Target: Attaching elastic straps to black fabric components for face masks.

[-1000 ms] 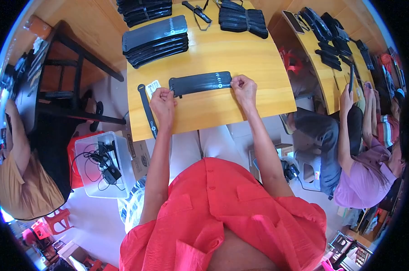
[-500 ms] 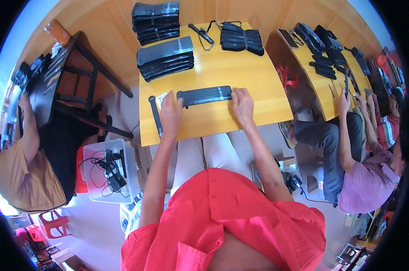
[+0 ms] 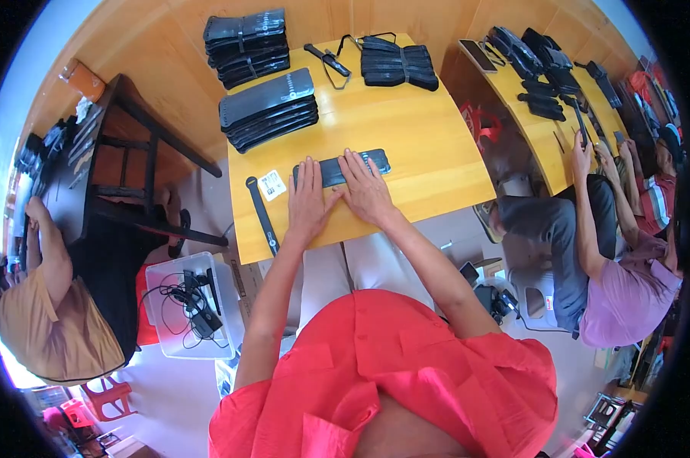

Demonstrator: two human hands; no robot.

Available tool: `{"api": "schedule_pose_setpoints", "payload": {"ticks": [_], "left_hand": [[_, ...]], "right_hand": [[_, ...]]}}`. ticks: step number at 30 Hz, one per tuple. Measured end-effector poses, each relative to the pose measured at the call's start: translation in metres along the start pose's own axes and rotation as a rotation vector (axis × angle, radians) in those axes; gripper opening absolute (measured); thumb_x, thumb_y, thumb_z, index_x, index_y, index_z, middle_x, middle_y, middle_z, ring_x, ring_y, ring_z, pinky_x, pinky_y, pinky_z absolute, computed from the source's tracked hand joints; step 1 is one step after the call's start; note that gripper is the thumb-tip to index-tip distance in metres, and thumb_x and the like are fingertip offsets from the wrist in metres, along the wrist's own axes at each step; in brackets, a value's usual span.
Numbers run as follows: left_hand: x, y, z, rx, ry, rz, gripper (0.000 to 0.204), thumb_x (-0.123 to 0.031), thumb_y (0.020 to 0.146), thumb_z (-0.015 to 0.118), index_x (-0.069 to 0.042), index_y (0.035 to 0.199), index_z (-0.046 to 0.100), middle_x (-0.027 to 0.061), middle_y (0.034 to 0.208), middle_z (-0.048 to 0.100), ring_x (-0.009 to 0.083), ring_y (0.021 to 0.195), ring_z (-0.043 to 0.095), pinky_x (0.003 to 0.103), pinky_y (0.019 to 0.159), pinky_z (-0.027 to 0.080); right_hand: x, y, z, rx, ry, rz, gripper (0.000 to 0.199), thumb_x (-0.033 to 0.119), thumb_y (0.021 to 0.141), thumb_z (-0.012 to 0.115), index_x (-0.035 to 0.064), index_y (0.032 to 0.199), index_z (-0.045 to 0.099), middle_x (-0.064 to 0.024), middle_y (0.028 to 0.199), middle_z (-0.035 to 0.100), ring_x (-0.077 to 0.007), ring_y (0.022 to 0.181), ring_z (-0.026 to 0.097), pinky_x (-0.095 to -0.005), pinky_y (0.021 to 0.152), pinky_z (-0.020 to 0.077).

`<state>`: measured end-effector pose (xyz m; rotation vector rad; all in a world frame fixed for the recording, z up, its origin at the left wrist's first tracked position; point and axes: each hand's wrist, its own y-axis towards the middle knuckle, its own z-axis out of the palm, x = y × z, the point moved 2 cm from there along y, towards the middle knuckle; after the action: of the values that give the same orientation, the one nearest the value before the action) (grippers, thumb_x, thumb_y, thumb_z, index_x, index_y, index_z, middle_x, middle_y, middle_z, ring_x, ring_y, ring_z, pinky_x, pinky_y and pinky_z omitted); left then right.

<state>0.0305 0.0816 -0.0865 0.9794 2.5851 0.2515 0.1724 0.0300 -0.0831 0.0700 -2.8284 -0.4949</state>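
Clear bin (image 3: 162, 284): on the floor at left, black cables and chargers inside.
Strap (image 3: 262, 215): black, on the surface (image 3: 436, 183), beside a white tag (image 3: 271, 184).
Left hand (image 3: 309, 200): flat, fingers spread, pressing the pouch's left end.
Pouch (image 3: 341, 169): black, flat on the surface.
Right hand (image 3: 367, 187): flat, open, on the pouch's middle.

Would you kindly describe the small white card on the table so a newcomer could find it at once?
Start at the yellow wooden table and find the person's left hand resting on a flat black pouch. Just left of that hand lies the white card, beside a long black strap. It is the only white thing among black items.
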Motion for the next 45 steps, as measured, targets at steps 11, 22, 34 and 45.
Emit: {"api": "schedule_pose_setpoints", "payload": {"ticks": [11, 22, 34, 45], "left_hand": [[0.002, -0.003, -0.003, 0.008, 0.07, -0.099, 0.081, -0.054, 0.082, 0.052, -0.001, 0.138, 0.027, 0.0263, 0.143, 0.017, 0.0401, 0.133, 0.017, 0.049, 0.107, 0.017], [-0.013, -0.036, -0.029, -0.306, -0.281, -0.31, 0.078, -0.04, 0.076, 0.065, -0.002, 0.135, 0.03, 0.0261, 0.139, 0.026, 0.0414, 0.128, 0.026, 0.046, 0.104, 0.024], [0.028, -0.223, -0.05, -0.624, -1.154, -0.97, 0.022, -0.02, 0.091, 0.053, -0.002, 0.101, 0.06, 0.0068, 0.083, 0.064, 0.012, 0.071, 0.06, 0.023, 0.064, 0.049], [-0.013, -0.152, -0.081, -0.341, -1.82, -0.977, 0.03, -0.027, 0.092, 0.051, -0.001, 0.106, 0.056, 0.0074, 0.092, 0.063, 0.0124, 0.08, 0.059, 0.023, 0.07, 0.048]], "right_hand": [[-0.03, -0.007, -0.008, 0.034, -0.04, 0.181, 0.061, 0.039, 0.09, 0.045, 0.0054, 0.138, 0.03, -0.0125, 0.146, 0.024, -0.024, 0.135, 0.022, -0.0435, 0.108, 0.019], [-0.03, -0.018, -0.014, -0.093, 0.067, 0.159, 0.055, 0.03, 0.088, 0.052, 0.0031, 0.134, 0.036, -0.0178, 0.141, 0.031, -0.0324, 0.131, 0.028, -0.0434, 0.106, 0.0241], [0.144, -0.034, 0.002, 0.039, 0.223, -0.499, 0.057, 0.023, 0.07, 0.07, 0.0082, 0.121, 0.049, -0.0097, 0.129, 0.044, -0.028, 0.119, 0.04, -0.0439, 0.099, 0.0321], [0.131, -0.036, -0.031, -0.087, 0.689, -0.236, 0.031, 0.008, 0.075, 0.064, 0.0032, 0.105, 0.062, -0.0116, 0.103, 0.06, -0.0279, 0.098, 0.055, -0.0357, 0.082, 0.0465]]}}
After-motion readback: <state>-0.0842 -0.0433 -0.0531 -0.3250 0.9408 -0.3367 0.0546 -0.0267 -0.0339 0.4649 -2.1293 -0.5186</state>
